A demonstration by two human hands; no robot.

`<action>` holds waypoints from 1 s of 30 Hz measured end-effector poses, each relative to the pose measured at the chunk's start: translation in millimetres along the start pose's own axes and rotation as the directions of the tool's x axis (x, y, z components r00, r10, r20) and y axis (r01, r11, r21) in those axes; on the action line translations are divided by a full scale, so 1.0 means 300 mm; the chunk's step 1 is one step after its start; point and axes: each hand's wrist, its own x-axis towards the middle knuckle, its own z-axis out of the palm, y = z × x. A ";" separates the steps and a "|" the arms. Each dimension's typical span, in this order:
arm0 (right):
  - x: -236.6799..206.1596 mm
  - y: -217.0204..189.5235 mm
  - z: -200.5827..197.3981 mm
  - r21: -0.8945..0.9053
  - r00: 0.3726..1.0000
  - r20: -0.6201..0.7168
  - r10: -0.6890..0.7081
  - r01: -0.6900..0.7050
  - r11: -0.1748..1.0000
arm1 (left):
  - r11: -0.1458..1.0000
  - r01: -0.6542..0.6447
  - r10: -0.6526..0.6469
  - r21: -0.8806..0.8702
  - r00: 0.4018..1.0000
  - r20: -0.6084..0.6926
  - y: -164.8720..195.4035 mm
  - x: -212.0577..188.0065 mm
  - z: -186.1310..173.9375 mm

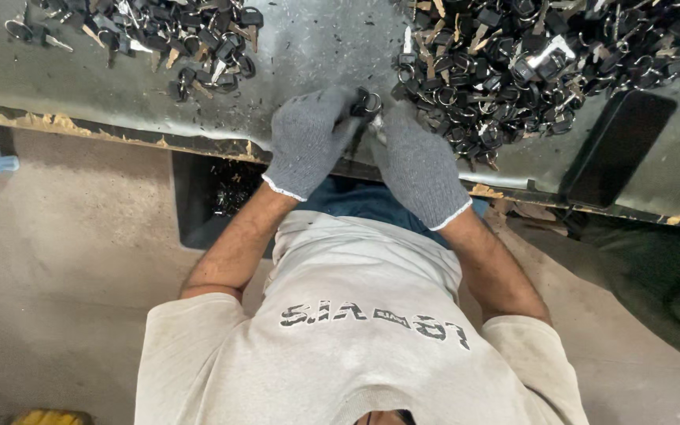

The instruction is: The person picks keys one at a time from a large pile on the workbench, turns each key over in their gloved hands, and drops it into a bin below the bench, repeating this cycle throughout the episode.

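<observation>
Two key piles (pixel 159 35) (pixel 529 59), one phone (pixel 619 145), two gloved hands (pixel 308 138) (pixel 417 165).

Hands: left hand (pixel 308 142) and right hand (pixel 417 165) meet at the near edge of the workbench (pixel 316 55), side by side, touching.
Key: a key with ring (pixel 367 104) sits between the fingertips, at 12 o'clock from both hands.
Large pile: heap of keys (pixel 545 63) lies on the bench at 2 o'clock from the hands, just beside them.
Small pile: second heap of keys (pixel 175 39) lies at 10 o'clock, well apart.
Flat slab: phone-like slab (pixel 619 145) rests on the bench at 3 o'clock, beside the large pile.
Bin: bin (pixel 198 205) stands under the bench edge, at 8 o'clock from the left hand.
</observation>
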 end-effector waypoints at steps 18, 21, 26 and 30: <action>0.011 -0.039 0.094 -0.419 0.997 -0.037 0.072 -0.081 0.905 | 0.919 -0.329 0.326 0.218 0.944 0.052 -0.010 -0.006 0.025; 0.024 -0.018 0.041 -0.360 1.000 0.015 -0.006 0.011 0.933 | 0.959 -0.256 0.256 0.121 0.967 0.019 -0.010 -0.005 0.018; 0.025 0.004 -0.022 -0.042 1.000 -0.001 -0.029 0.029 0.999 | 0.988 -0.157 0.156 -0.005 0.987 -0.021 -0.026 -0.009 0.026; 0.035 -0.036 0.024 -0.360 0.999 -0.051 0.018 -0.035 0.932 | 0.962 -0.244 0.246 0.124 0.969 -0.003 -0.025 -0.024 0.043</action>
